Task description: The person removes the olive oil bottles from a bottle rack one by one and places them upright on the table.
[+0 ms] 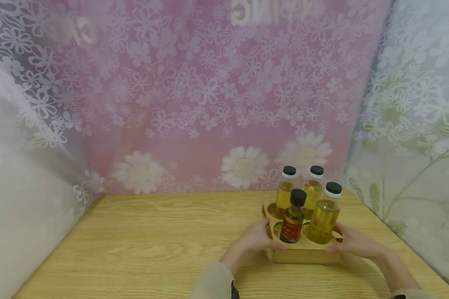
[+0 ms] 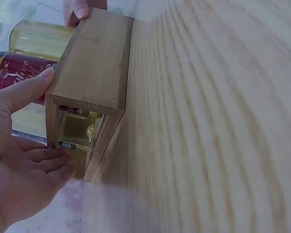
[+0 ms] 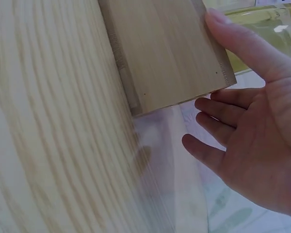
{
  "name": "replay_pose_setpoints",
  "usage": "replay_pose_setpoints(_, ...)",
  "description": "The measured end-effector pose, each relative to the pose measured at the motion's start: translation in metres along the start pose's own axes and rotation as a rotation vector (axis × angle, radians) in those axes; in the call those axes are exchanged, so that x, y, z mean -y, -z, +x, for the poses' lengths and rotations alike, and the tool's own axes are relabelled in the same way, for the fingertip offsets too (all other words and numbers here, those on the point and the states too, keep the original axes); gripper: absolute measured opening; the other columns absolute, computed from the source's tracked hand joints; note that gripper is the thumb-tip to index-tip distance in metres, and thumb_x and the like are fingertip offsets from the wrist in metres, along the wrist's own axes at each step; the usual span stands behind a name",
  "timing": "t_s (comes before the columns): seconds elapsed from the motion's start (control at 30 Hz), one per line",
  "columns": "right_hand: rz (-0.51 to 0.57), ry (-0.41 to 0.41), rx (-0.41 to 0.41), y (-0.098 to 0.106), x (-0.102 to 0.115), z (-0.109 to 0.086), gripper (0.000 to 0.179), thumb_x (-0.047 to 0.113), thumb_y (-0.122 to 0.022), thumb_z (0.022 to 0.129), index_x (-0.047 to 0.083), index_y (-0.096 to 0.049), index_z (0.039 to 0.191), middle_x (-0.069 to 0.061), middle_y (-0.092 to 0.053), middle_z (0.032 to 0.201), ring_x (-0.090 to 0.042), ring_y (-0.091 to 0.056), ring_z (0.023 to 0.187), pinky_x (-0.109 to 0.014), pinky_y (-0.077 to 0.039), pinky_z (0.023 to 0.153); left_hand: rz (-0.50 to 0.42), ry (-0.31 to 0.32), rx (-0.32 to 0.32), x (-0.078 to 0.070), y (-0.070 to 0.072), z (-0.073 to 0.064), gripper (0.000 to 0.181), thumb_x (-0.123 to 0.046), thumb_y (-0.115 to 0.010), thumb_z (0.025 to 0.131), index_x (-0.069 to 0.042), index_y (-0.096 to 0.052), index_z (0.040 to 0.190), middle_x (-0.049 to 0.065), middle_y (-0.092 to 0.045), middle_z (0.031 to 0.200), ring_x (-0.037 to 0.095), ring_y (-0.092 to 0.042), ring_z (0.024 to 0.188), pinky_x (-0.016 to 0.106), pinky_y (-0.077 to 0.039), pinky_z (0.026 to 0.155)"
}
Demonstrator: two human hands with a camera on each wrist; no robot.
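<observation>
A wooden bottle rack [image 1: 307, 256] stands toward the right of the table, with several bottles upright in its round holes. My left hand [image 1: 255, 239] grips its left end, thumb on the front upper edge and fingers at the open side. At the other end my right hand [image 1: 357, 241] holds the rack, thumb at the front corner and fingers by the side. A small dark bottle [image 1: 291, 226] with a red label and black cap sits in front. Beside it is a bottle of yellow oil [image 1: 323, 218]; two similar oil bottles [image 1: 284, 195] [image 1: 312, 193] stand behind.
The wood-grain table [image 1: 142, 249] extends to the left of the rack. A pink floral curtain [image 1: 209, 104] hangs along the back edge, and pale floral curtains [image 1: 415, 124] flank the sides, the right one close to the rack.
</observation>
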State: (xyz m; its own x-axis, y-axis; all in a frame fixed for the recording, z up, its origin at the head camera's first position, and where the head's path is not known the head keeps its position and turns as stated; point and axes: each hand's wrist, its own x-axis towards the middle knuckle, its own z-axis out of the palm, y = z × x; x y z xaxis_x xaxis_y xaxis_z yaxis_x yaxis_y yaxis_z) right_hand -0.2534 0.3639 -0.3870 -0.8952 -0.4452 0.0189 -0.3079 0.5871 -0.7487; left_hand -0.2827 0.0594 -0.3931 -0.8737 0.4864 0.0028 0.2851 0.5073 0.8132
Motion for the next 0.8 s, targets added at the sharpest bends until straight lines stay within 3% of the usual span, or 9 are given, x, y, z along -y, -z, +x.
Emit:
replay_pose_setpoints(0.1,0.007,0.016,-0.008,-0.006,0.004,0.006,0.08,0.014,-0.068,0.084,-0.017,-0.017,0.137,-0.041,-0.022,0.138,-0.058,-0.021,0.124,-0.056,-0.04,0.091,-0.034,0.0,0.004,0.006,0.006,-0.002,0.097,-0.032,-0.084,0.067,-0.005,-0.031,0.144,0.01,-0.042,0.141,0.026,-0.038,0.129,0.041,-0.036,0.101)
replay_pose_setpoints(0.23,0.034,0.027,-0.019,-0.013,0.01,0.013,0.083,0.014,-0.07,0.082,-0.016,-0.017,0.138,-0.041,-0.02,0.139,-0.058,-0.017,0.126,-0.063,-0.033,0.092,-0.069,0.008,0.007,0.013,0.013,-0.004,0.097,-0.03,-0.084,0.068,-0.004,-0.03,0.145,0.012,-0.039,0.142,0.029,-0.037,0.13,0.044,-0.035,0.102)
replay_pose_setpoints(0.8,0.097,0.043,0.075,-0.039,0.03,0.046,0.092,0.018,-0.072,0.081,-0.011,-0.011,0.142,-0.036,-0.011,0.145,-0.054,-0.011,0.13,-0.062,-0.026,0.099,-0.045,-0.01,0.007,0.039,0.054,-0.029,0.097,-0.027,-0.082,0.07,0.001,-0.027,0.144,0.016,-0.032,0.146,0.032,-0.032,0.132,0.045,-0.03,0.105)
